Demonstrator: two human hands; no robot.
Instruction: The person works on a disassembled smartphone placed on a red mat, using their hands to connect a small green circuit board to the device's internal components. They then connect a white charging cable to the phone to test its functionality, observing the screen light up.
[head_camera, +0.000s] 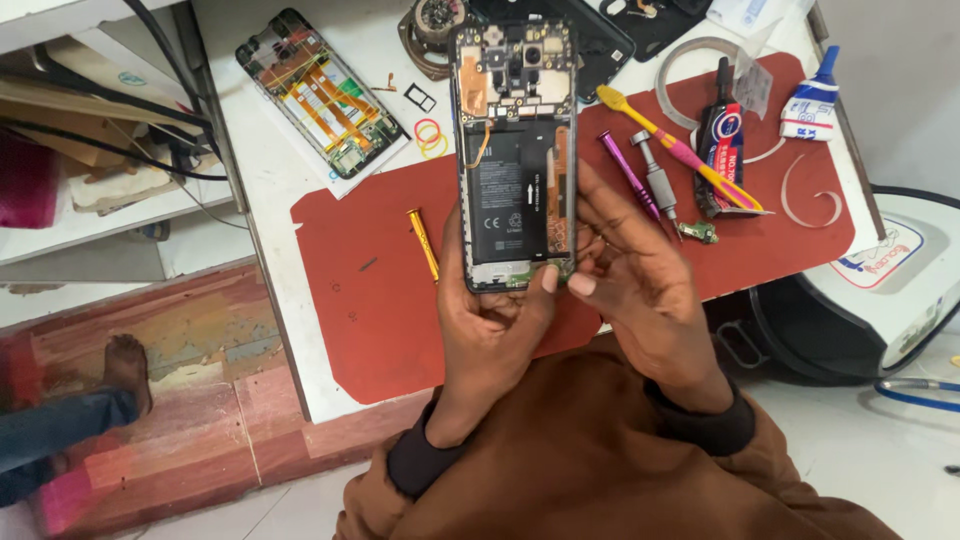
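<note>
An opened smartphone (515, 130) with its back cover off is held upright over the red mat (350, 250); its black battery, circuit board and orange flex cables show. My left hand (487, 320) grips the phone's lower end from below, thumb on the bottom board. My right hand (630, 270) holds the phone's lower right edge, with its fingertips pressed at the bottom right corner. Both wrists wear dark cuffs under brown sleeves.
A second opened phone (320, 90) lies at the back left on the white table (270, 200). On the mat lie a yellow screwdriver (424, 243), a purple tool (630, 175), a silver driver (659, 182), a yellow-pink toothbrush (680, 150), a small green board (698, 233), a glue tube (720, 140). A white glue bottle (812, 100) stands right.
</note>
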